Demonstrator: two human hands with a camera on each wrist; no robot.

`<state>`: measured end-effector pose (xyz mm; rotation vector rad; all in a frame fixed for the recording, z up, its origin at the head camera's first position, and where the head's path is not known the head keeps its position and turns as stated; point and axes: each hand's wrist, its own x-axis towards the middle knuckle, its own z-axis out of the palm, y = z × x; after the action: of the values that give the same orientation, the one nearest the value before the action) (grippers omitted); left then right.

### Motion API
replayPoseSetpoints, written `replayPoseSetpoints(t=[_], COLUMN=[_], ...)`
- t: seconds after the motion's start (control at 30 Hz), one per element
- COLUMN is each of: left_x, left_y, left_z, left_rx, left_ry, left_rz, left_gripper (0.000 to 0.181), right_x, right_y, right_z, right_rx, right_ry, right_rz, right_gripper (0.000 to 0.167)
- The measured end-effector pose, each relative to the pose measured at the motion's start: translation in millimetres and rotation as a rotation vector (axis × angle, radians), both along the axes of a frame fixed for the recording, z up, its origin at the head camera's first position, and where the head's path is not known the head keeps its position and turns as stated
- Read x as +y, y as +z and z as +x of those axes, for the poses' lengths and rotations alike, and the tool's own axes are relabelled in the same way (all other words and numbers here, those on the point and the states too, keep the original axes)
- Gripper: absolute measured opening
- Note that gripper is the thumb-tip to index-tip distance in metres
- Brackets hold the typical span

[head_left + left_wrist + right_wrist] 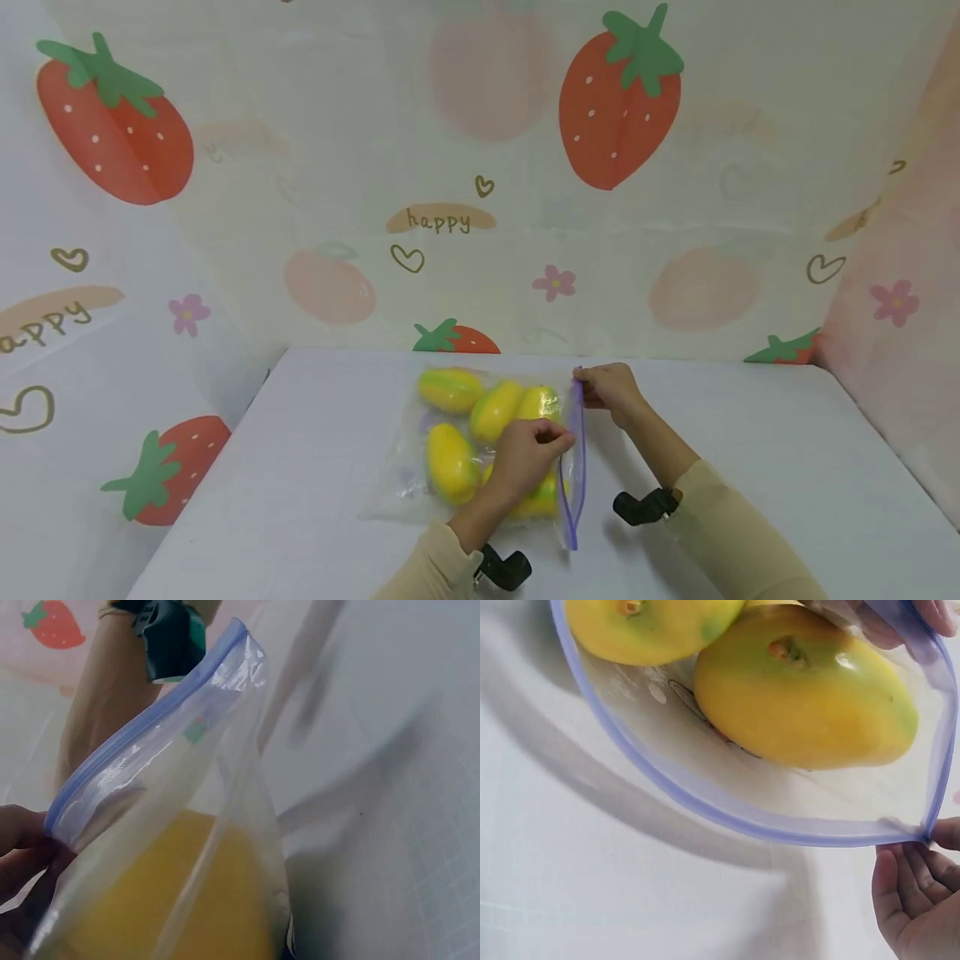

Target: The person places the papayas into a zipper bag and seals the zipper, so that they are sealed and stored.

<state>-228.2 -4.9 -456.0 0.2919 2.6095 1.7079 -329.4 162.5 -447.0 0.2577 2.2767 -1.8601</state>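
A clear zip bag (397,483) lies on the table with several yellow-green mangoes (452,464) inside it. Its purple zip edge (576,500) faces right, and the mouth gapes apart, as the right wrist view shows around a mango (802,705). With thumb and fingers my left hand (525,457) pinches the near lip of the mouth, above the mangoes. My right hand (613,392) pinches the far corner of the zip edge. The left hand and forearm hide part of the mangoes in the head view.
The white table (720,408) runs out to both sides of the bag. Behind it stands a cloth backdrop (337,167) printed with strawberries. A black wrist device (645,506) sits on the right forearm, another (506,568) on the left.
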Motion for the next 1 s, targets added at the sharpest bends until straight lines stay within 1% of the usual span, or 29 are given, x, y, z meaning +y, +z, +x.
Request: replayPoseSetpoints(t=[0.13,0.27,0.37,0.5,0.6,0.7,0.87,0.93,1.0], left_x=[3.8,6.9,7.2,4.0,2.7,1.4,-0.7,-2.2,-3.4], left_y=[0.4,1.7,3.9,8.1,13.4,22.4,40.7,45.3,47.6], left_z=[4.3,8.2,8.9,4.6,-2.6,-12.6,-33.2,-42.2,-51.5], left_rx=[0.021,0.063,0.051,-0.002,-0.025,-0.031,-0.002,0.017,0.017], left_ry=[-0.044,-0.085,-0.102,-0.104,-0.113,-0.115,-0.121,-0.125,-0.125], left_rz=[-0.122,-0.232,-0.244,-0.188,-0.164,-0.18,-0.213,-0.217,-0.207], left_gripper=[0.015,0.013,0.013,0.015,0.017,0.018,0.02,0.02,0.02], right_x=[2,4,5,4,5,6,9,9,9], right_y=[-2.9,-4.1,-4.6,-6.5,-8.2,-8.0,-6.7,-6.9,-7.6], right_z=[-3.2,-5.8,-6.9,-8.4,-8.3,-6.9,-5.9,-6.0,-6.1], right_rx=[-0.006,0.0,0.003,0.0,-0.005,0.0,0.017,0.022,0.021], right_ry=[0.0,0.013,0.018,0.018,0.023,0.042,0.076,0.082,0.084], right_rz=[0.005,0.03,0.039,0.013,-0.017,-0.037,-0.043,-0.045,-0.045], right_gripper=[0.035,0.033,0.033,0.035,0.035,0.036,0.037,0.037,0.037])
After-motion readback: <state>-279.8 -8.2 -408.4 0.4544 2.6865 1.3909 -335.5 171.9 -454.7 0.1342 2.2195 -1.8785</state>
